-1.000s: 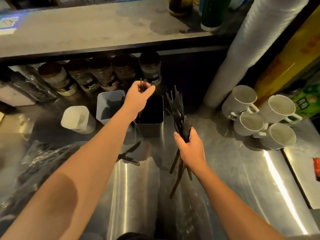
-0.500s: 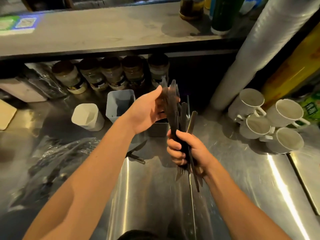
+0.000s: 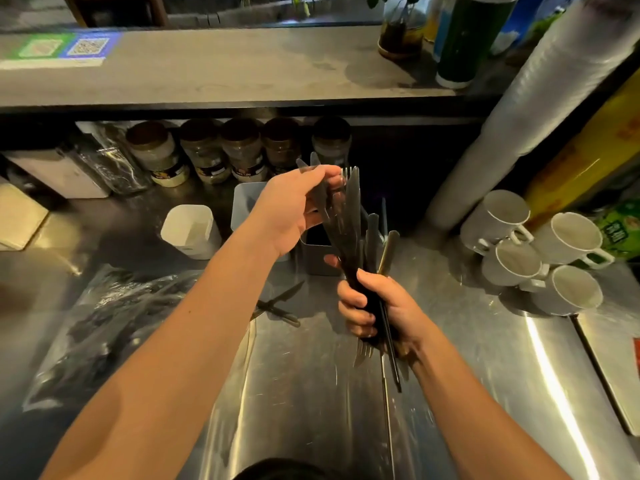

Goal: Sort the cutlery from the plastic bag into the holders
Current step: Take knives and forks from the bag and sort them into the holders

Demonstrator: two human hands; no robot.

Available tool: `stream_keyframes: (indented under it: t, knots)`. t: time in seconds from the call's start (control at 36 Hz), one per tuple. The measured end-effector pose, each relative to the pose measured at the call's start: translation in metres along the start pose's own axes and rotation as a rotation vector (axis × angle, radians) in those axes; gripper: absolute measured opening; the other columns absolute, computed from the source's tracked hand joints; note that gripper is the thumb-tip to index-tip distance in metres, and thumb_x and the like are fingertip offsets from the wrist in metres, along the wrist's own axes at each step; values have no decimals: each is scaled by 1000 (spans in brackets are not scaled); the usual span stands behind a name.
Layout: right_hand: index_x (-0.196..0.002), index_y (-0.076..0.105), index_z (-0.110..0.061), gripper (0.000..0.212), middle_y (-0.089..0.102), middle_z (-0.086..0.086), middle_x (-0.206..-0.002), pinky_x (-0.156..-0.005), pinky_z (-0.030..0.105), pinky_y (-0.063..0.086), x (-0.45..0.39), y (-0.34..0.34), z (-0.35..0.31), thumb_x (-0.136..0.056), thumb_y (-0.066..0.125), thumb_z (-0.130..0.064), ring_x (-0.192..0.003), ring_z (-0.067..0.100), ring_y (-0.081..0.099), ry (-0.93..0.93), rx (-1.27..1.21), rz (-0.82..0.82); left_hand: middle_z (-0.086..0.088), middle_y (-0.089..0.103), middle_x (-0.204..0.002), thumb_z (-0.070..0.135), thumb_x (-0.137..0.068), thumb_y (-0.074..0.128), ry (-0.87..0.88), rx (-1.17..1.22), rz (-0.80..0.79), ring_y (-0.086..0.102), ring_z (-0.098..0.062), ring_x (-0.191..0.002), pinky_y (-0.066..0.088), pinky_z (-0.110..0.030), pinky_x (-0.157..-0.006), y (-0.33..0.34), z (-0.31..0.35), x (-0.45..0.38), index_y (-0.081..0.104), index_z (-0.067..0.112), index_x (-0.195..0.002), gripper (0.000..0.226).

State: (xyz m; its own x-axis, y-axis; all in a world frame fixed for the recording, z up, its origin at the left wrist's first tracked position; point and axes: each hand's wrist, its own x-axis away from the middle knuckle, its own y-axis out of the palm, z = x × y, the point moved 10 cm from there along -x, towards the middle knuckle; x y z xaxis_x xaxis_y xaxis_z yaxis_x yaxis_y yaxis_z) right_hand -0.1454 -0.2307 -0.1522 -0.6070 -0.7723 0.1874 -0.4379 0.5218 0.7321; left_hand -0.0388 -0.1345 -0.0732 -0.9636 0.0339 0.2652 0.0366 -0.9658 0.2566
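Note:
My right hand (image 3: 375,308) grips a bundle of dark plastic cutlery (image 3: 353,223), knives and forks standing upright above the steel counter. My left hand (image 3: 294,209) pinches the tops of a few dark pieces in that bundle. Behind the hands stand three holders: a white one (image 3: 190,232) at the left, a pale grey one (image 3: 244,202) in the middle, and a dark one (image 3: 313,254) mostly hidden by the hands. The clear plastic bag (image 3: 104,327) with more dark cutlery lies at the left. Two loose dark knives (image 3: 277,303) lie crossed on the counter.
Several white mugs (image 3: 540,251) cluster at the right. Jars (image 3: 221,154) line the back under a wooden shelf (image 3: 207,71). A tall wrapped stack of cups (image 3: 526,109) leans at the right. The steel counter (image 3: 311,393) stretches toward me.
My left hand left the dark holder and came to the bundle, where it now pinches a few pieces. My right hand turned the bundle more upright and closer to me.

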Motion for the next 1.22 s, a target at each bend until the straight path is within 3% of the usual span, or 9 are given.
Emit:
stream_keyframes:
  t: [0.19, 0.28, 0.36, 0.53, 0.61, 0.69, 0.86, 1.0, 1.22]
  knots:
    - [-137, 37, -13, 57, 27, 2, -68, -43, 18, 34, 5, 10, -11, -94, 65, -37, -50, 7, 30, -76, -70, -58, -9, 72, -113, 22, -110, 31, 8, 189, -103, 70, -23, -103, 56, -39, -88, 7, 10, 5, 61, 9, -116, 34]
    - [-125, 43, -18, 50, 22, 3, -66, -43, 18, 32, 10, 10, -11, -90, 71, -40, -49, 8, 26, -49, -82, -72, -11, 72, -114, 21, -110, 28, 24, 311, -119, 71, -26, -105, 58, -37, -85, 5, 17, 5, 59, 8, -117, 34]
    - [-148, 42, -16, 56, 30, 0, -70, -44, 20, 30, 16, 7, -16, -97, 61, -32, -51, 7, 32, -99, -126, -63, -14, 71, -119, 19, -110, 27, 42, 394, -106, 69, -30, -111, 58, -39, -86, -2, 21, 3, 58, 7, -117, 34]
    - [-141, 51, -19, 51, 30, 1, -70, -43, 19, 28, 15, 5, -16, -95, 64, -36, -52, 10, 25, -92, -46, 1, -11, 74, -105, 19, -109, 33, 39, 391, -50, 69, -23, -91, 57, -37, -80, 0, 13, 1, 51, 13, -107, 20]
    - [-94, 51, -16, 31, 25, 6, -63, -42, 19, 30, 13, 1, -11, -92, 63, -44, -48, 10, 24, -38, 75, 73, -8, 71, -103, 21, -109, 38, 52, 313, -31, 62, -16, -79, 52, -30, -71, 5, 5, -1, 46, 17, -95, 16]
    - [-66, 44, -13, 40, 23, 7, -62, -41, 19, 29, 15, -9, -5, -95, 52, -40, -45, 10, 28, 10, 154, 186, -4, 61, -96, 16, -106, 45, 109, 145, 29, 51, -8, -68, 45, -23, -61, 4, 2, -2, 47, 17, -94, 12]
    - [-86, 39, -12, 24, 39, 6, -69, -44, 22, 29, 20, -15, -6, -100, 54, -24, -50, 13, 36, -8, 154, 292, 4, 50, -67, 11, -100, 57, 167, 23, 79, 45, -7, -58, 40, -21, -54, 6, 2, 0, 44, 17, -88, 19]
    - [-87, 40, -12, 21, 42, 7, -66, -43, 22, 32, 20, -14, -15, -103, 52, -20, -49, 14, 37, -17, 271, 349, -5, 54, -76, 14, -93, 67, 219, -136, 258, 43, -8, -53, 39, -21, -48, -16, 11, -3, 49, 19, -87, 20]
    - [-86, 49, -19, 18, 50, 7, -68, -47, 25, 38, 24, -27, -19, -101, 59, -23, -53, 16, 44, -51, 348, 475, -4, 55, -72, 17, -94, 67, 161, -408, 126, 37, -8, -51, 31, -21, -44, -11, 12, -13, 47, 22, -77, 27]
